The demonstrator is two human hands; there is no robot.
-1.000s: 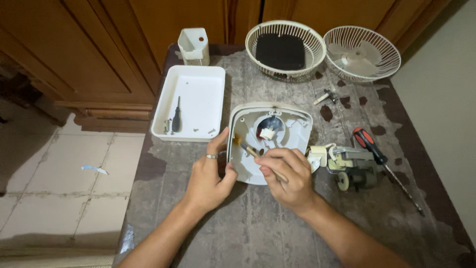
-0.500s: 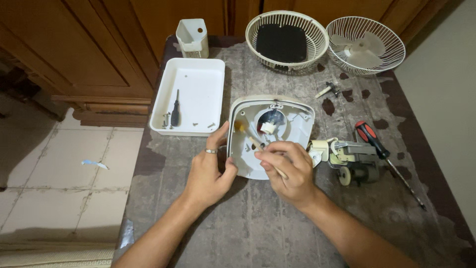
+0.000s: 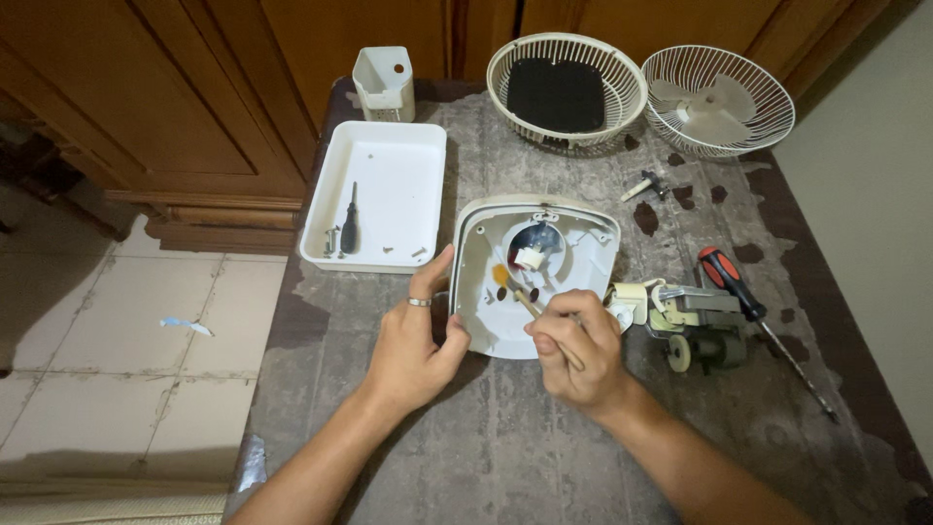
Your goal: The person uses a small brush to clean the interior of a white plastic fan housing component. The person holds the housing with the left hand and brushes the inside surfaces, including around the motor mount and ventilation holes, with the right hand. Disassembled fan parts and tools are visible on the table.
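White tray (image 3: 408, 156) at left, with a small dark screwdriver (image 3: 349, 229) and some screws inside. Left hand (image 3: 416, 335) clamped on edge of white fan shell (image 3: 583, 248), mid-table. Right hand (image 3: 575, 345) pinching thin brush (image 3: 515, 292), tip inside shell. Two round baskets (image 3: 505, 83) behind: black pad in one, fan blades in other.

The housing shell (image 3: 544, 282) lies mid-table, the left hand (image 3: 413, 340) on its left edge, the right hand (image 3: 573, 345) at its near edge with a brush (image 3: 525, 301) reaching in. Left of it sits a tray (image 3: 408, 156) holding a small tool (image 3: 350, 228), perhaps a screwdriver. Right: motor assembly (image 3: 695, 321), then screwdriver (image 3: 743, 297). Far: two fan grilles (image 3: 505, 68) (image 3: 768, 97).
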